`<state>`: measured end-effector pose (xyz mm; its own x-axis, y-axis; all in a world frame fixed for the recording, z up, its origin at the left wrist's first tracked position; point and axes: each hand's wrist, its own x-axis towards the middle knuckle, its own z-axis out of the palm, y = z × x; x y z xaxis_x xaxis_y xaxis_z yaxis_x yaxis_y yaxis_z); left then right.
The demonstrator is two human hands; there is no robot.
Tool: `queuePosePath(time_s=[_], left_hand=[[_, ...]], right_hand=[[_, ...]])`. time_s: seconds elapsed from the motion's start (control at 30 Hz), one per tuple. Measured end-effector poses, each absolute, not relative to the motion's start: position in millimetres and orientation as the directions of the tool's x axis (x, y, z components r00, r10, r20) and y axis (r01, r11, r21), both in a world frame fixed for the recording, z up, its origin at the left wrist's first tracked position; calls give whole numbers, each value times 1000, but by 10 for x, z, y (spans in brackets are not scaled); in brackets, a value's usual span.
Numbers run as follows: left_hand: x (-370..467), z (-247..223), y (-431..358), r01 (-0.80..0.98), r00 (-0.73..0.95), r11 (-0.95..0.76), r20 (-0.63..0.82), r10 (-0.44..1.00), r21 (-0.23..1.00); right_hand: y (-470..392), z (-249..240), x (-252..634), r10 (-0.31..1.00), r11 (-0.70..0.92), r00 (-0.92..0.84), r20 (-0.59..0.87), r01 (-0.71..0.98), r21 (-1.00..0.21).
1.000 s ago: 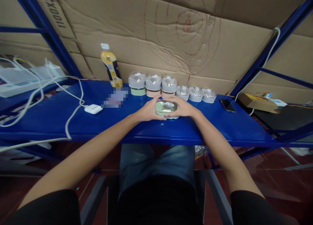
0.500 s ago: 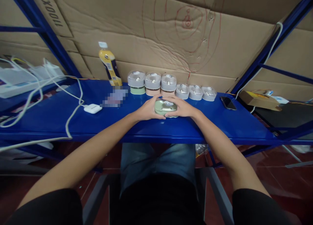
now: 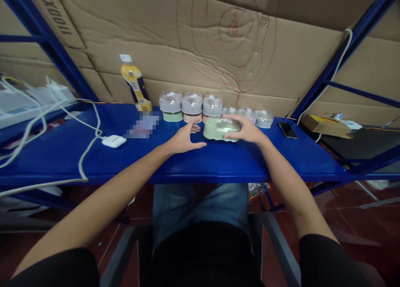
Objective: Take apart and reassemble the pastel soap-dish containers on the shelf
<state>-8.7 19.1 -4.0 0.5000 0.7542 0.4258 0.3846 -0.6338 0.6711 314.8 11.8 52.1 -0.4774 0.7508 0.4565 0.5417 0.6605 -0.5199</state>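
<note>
My right hand (image 3: 246, 130) grips a light green oval container (image 3: 215, 129) with a see-through lid, lifted and a little blurred by motion. Just left of it is my left hand (image 3: 186, 139), fingers and thumb spread, touching nothing. Behind my hands stands a row of similar containers: on the left, several clear-lidded ones, a green one (image 3: 173, 116) and a pink one (image 3: 191, 117) among them. Lower grey-clear lids (image 3: 263, 118) sit on the right of the row, two of them partly hidden by the held container.
A yellow drink bottle (image 3: 135, 85) stands at the back left of the blue table (image 3: 193, 166). A white earphone case (image 3: 114, 141) with a cable lies left, beside a pixelated patch. A phone (image 3: 288, 130) and a cardboard box (image 3: 326, 126) are at the right. Cardboard (image 3: 156, 37) walls the back.
My left hand has let go of the green container and opened. My right hand has raised it and carried it to the right, toward the low lids.
</note>
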Motion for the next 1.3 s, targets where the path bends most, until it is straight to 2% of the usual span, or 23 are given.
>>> queuePosePath(time_s=[0.1, 0.2, 0.27, 0.33, 0.4, 0.63, 0.77, 0.83, 0.9, 0.97, 1.03, 1.17, 1.3], left_hand=[[-84, -55, 205, 435, 474, -623, 423, 772, 650], [-57, -60, 211, 464, 468, -633, 435, 769, 620], [-41, -58, 209, 481, 470, -636, 435, 768, 603], [-32, -51, 202, 500, 475, -635, 426, 770, 589], [-29, -44, 191, 516, 481, -630, 413, 773, 580], [-34, -54, 187, 518, 487, -636, 414, 769, 573], [-32, -66, 207, 514, 487, -637, 415, 768, 575], [-28, -67, 214, 520, 488, -632, 408, 772, 574], [-25, -66, 216, 523, 488, -629, 403, 774, 575], [-24, -65, 213, 522, 491, -632, 404, 772, 573], [-24, -65, 206, 522, 497, -637, 405, 768, 567], [-23, -63, 192, 532, 497, -633, 399, 771, 563], [-18, -60, 195, 536, 501, -639, 401, 767, 552]], right_hand=[[296, 702, 3555, 790, 537, -181, 585, 665, -519], [547, 765, 3897, 738, 145, 288, 610, 815, -561], [697, 734, 4033, 660, -105, 511, 551, 789, -606], [805, 670, 4099, 600, -278, 629, 495, 744, -608], [877, 600, 4118, 572, -368, 666, 480, 731, -575], [1001, 488, 4080, 581, -425, 638, 505, 767, -480], [883, 551, 3999, 537, -399, 576, 617, 817, -415], [796, 579, 3883, 592, -288, 421, 687, 907, -308], [744, 561, 3697, 715, -47, 151, 683, 985, -168], [746, 481, 3465, 798, 228, -134, 587, 970, -88], [784, 362, 3238, 824, 391, -306, 477, 916, -87], [756, 180, 2983, 843, 450, -353, 406, 877, -171], [399, 207, 2973, 838, 461, -362, 408, 870, -176]])
